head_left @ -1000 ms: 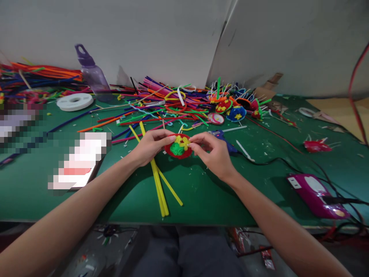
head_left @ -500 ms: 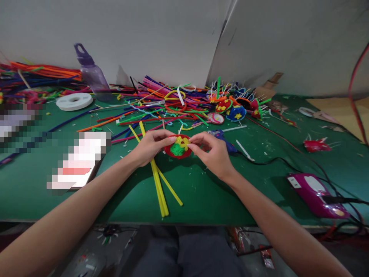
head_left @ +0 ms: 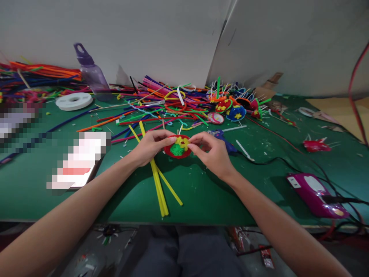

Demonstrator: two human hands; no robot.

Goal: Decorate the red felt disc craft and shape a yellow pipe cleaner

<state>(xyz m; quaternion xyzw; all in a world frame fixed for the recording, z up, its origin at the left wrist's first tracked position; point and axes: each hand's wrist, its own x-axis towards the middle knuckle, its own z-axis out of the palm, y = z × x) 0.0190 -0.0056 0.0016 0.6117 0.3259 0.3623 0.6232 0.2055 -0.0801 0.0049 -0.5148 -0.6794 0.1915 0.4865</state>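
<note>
So, left hand [head_left: 150, 148] pinching the left edge of a round red piece [head_left: 177, 156], up over the green table [head_left: 207, 200], right hand [head_left: 215, 154] fingertips closed on its yellow flower [head_left: 179, 140], green tuft [head_left: 176, 149] beside it, yellow stems [head_left: 157, 184] below.

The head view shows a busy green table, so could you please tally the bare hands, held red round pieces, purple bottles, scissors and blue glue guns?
Bare hands: 2, left hand and right hand
Held red round piece: 1
Purple bottle: 1
Scissors: 1 pair
Blue glue gun: 1, partly hidden by the right hand
Total: 6
</note>
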